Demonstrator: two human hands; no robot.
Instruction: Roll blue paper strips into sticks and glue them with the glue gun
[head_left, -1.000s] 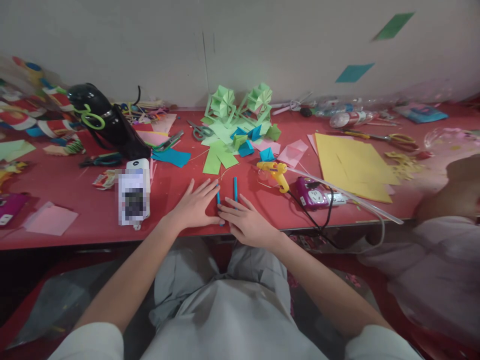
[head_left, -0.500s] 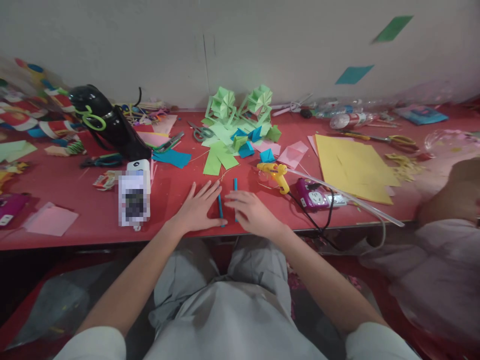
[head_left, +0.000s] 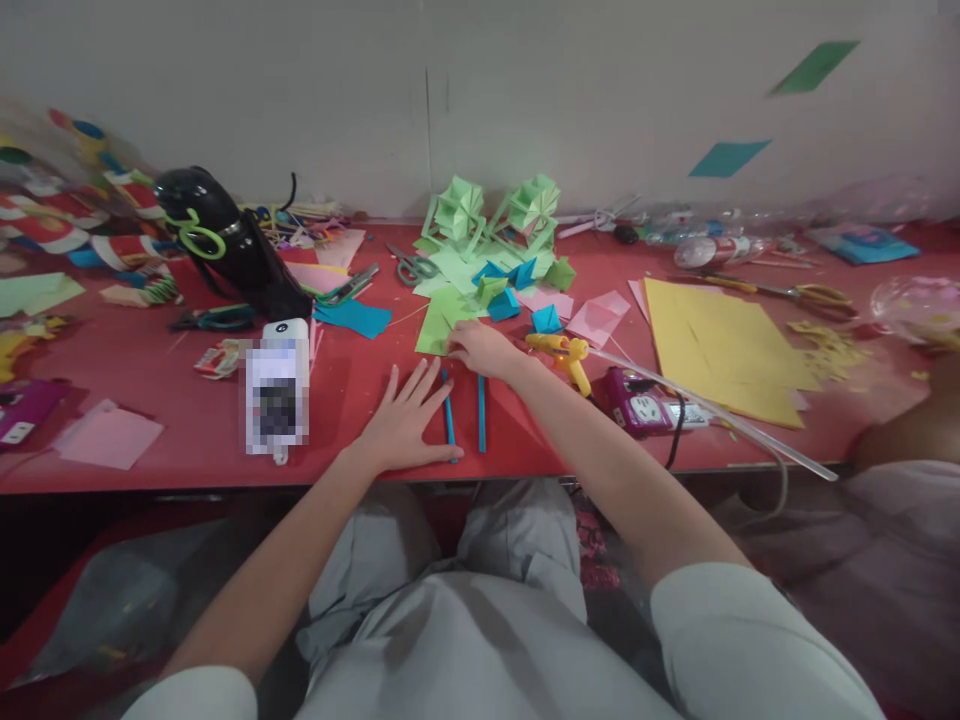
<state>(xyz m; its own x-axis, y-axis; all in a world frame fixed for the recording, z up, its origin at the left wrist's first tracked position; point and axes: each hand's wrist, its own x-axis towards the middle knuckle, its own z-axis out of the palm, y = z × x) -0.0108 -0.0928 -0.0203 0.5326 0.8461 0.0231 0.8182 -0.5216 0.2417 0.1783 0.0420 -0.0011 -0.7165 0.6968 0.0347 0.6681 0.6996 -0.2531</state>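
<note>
Two thin blue paper sticks (head_left: 465,412) lay side by side on the red bench (head_left: 150,440), their long axes running near to far, just right of the left hand (head_left: 405,425), which rested flat with fingers spread, its fingertips touching the left stick. The right hand (head_left: 480,347) was farther off, past the sticks' far ends, fingers curled down on the near edge of a light green paper sheet (head_left: 442,318). The two hands were apart, and the left was nearer the sticks.
</note>
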